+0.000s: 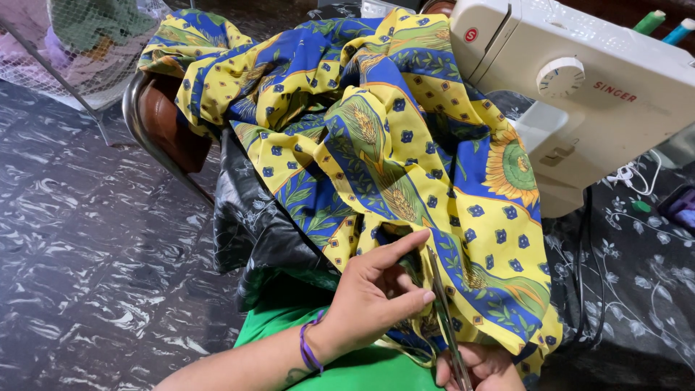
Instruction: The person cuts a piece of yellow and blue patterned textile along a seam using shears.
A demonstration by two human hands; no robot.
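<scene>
dark marbled floor [87,239] fills the 9 o'clock side. the left hand [376,289], at 6 o'clock, pinches the yellow-and-blue sunflower fabric [405,145] just beside the scissors [445,326]. the right hand [481,369] grips their handles. keeping the cloth taut by the blades should give a clean cut. a white sewing machine [579,80] stands at 2 o'clock.

Printed cloth [405,159] thin, smooth, faint sheen, under left-hand fingers [394,253]. Scissors [443,318] beside them: bright metal. Sewing machine [579,80] beyond: matt white plastic. Floor [87,239] glossy, marbled.
</scene>
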